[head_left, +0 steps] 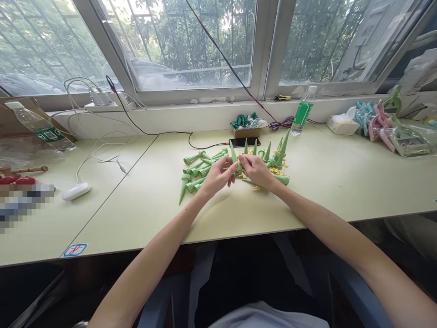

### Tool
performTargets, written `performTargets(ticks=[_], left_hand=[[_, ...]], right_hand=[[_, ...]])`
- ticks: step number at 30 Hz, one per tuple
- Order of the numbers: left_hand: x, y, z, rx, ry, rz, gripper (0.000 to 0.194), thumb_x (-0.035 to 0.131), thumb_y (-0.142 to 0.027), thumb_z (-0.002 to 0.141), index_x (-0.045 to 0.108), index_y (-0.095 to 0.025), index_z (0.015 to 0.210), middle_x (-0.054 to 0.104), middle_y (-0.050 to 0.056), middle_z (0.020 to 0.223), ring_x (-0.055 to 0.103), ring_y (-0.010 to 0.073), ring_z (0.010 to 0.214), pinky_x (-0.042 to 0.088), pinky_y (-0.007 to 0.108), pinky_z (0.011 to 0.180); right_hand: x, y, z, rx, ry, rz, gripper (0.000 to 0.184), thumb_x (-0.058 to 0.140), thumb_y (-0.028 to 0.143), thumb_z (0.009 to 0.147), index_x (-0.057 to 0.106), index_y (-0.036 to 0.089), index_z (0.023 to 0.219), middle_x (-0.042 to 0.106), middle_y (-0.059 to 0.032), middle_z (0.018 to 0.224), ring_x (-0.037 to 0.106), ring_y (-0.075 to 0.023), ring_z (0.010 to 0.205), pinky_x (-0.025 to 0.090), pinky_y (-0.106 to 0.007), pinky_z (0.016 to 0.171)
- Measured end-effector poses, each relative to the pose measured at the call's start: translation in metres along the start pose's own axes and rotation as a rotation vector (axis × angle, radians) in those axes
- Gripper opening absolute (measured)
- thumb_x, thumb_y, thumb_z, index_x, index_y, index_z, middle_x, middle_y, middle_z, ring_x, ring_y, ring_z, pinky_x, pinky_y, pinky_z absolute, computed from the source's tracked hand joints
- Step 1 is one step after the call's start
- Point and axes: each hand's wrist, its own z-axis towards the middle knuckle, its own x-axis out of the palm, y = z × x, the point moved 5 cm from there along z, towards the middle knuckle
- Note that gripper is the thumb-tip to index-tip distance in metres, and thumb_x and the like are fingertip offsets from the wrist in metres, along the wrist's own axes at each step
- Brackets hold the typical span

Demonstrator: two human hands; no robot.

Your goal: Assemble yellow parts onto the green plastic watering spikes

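A green plastic watering spike [233, 151] points upward between my hands, over the table's middle. My left hand [220, 175] is closed around its lower part. Beside it, my right hand [256, 169] pinches at the same spike; a small yellow piece shows between the hands, but its contact with the fingers is partly hidden. Several green spikes [196, 172] lie in a pile to the left. More green spikes [282, 152] stand or lean behind and to the right of my right hand, among small yellow valve pieces [277, 171].
Behind the pile are a dark phone [251, 141] on a cable and a small box [246, 132] with green material. A water bottle [303, 111], a tissue pack [342, 122] and large plastic clips [378, 120] stand right. Another bottle [43, 130] and a white cabled device [76, 191] are left.
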Motion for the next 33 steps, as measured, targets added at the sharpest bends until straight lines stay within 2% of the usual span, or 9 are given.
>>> performTargets(ticks=[3,8,14,17,20,24,33], left_hand=[[-0.001,-0.001,0.000,0.097,-0.026,0.134,0.034,0.063,-0.052,0.091,0.053,-0.020,0.093,0.059,0.001,0.081,0.062,0.0107,0.060,0.045,0.020,0.045],[-0.003,-0.004,-0.001,0.266,-0.141,0.372,0.017,0.063,-0.036,0.091,0.057,-0.020,0.094,0.061,0.003,0.092,0.061,0.0099,0.070,0.047,0.018,0.052],[-0.002,-0.005,-0.001,0.343,-0.194,0.464,0.012,0.063,-0.027,0.091,0.063,-0.022,0.101,0.060,0.004,0.102,0.061,0.0086,0.071,0.047,0.017,0.051],[-0.004,-0.006,-0.001,0.323,-0.232,0.472,0.013,0.065,-0.027,0.090,0.062,-0.022,0.102,0.061,0.004,0.104,0.060,0.0083,0.068,0.046,0.019,0.052],[-0.006,-0.005,0.000,0.268,-0.276,0.482,0.018,0.068,-0.034,0.089,0.058,-0.020,0.093,0.063,0.004,0.099,0.058,0.0082,0.064,0.048,0.022,0.055],[-0.008,0.000,0.003,0.142,-0.238,0.406,0.033,0.065,-0.049,0.090,0.056,-0.019,0.080,0.064,0.002,0.083,0.059,0.0108,0.062,0.047,0.024,0.054],[-0.007,0.011,0.005,-0.014,-0.193,0.190,0.056,0.052,-0.074,0.088,0.053,-0.019,0.075,0.059,0.001,0.069,0.060,0.0130,0.049,0.043,0.024,0.039]], right_hand=[[-0.001,-0.001,0.001,0.004,-0.003,0.007,0.063,0.036,0.076,0.095,0.038,0.023,0.062,0.043,0.0014,0.053,0.038,-0.0131,0.055,0.029,-0.030,0.055],[-0.002,0.001,0.001,0.003,-0.001,0.011,0.064,0.036,0.077,0.095,0.037,0.023,0.061,0.043,0.0008,0.052,0.039,-0.0132,0.055,0.029,-0.030,0.054],[-0.002,0.000,0.002,0.000,-0.020,-0.009,0.063,0.035,0.074,0.096,0.038,0.022,0.061,0.044,0.0006,0.054,0.039,-0.0131,0.055,0.030,-0.030,0.056],[-0.003,-0.001,0.002,0.000,-0.048,-0.014,0.062,0.036,0.072,0.097,0.038,0.022,0.061,0.043,0.0010,0.055,0.038,-0.0127,0.055,0.029,-0.030,0.056],[-0.004,0.000,0.002,-0.004,-0.077,-0.021,0.061,0.037,0.072,0.097,0.037,0.022,0.061,0.044,0.0009,0.056,0.037,-0.0124,0.054,0.028,-0.031,0.056],[-0.005,0.002,0.001,-0.020,-0.103,-0.058,0.062,0.037,0.072,0.097,0.039,0.022,0.062,0.045,0.0006,0.057,0.037,-0.0126,0.055,0.028,-0.031,0.056],[-0.006,0.002,0.001,-0.035,-0.124,-0.091,0.059,0.036,0.069,0.099,0.042,0.022,0.065,0.048,-0.0001,0.059,0.039,-0.0133,0.056,0.029,-0.030,0.057]])
